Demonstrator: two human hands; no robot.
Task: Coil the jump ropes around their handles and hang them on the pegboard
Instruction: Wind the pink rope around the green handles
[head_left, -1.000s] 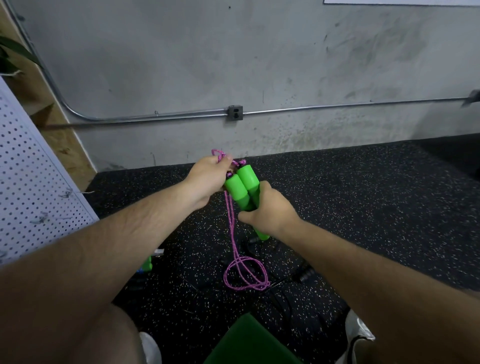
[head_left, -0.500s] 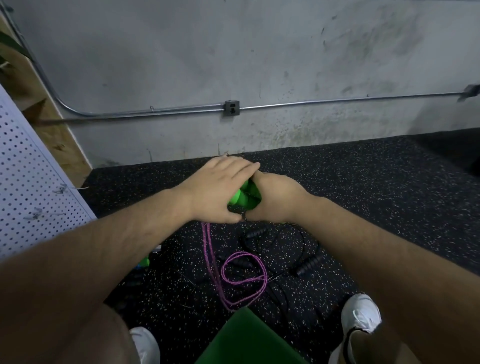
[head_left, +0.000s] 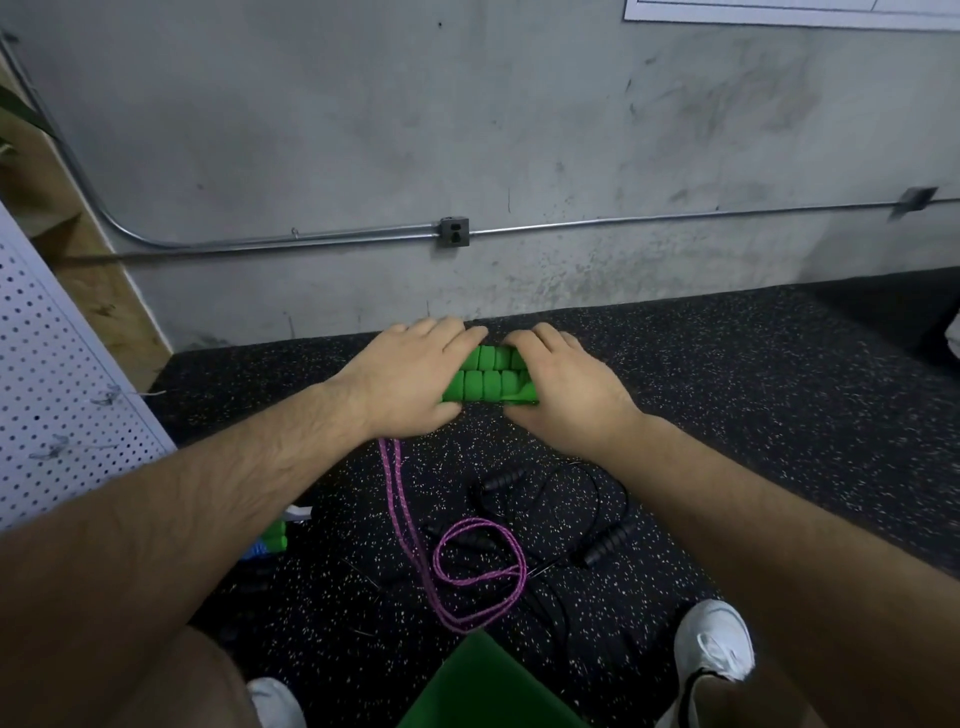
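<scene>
Two green ribbed handles (head_left: 488, 382) lie side by side, held level between both hands above the floor. My left hand (head_left: 410, 382) grips their left end, and my right hand (head_left: 563, 387) grips the right end. The pink rope (head_left: 402, 512) hangs doubled from under my left hand and ends in loose loops on the floor. The white pegboard (head_left: 57, 364) leans at the left, with small hooks on it.
Black jump ropes (head_left: 602, 545) lie tangled on the speckled black floor mat. Another green handle (head_left: 275, 538) lies below my left forearm. A green object (head_left: 483, 686) sits at the bottom centre between my white shoes. The concrete wall with a conduit stands ahead.
The handles turned from nearly upright to level. My left hand moved from the rope at the handles' top to their left end, and the rope now hangs from under that hand.
</scene>
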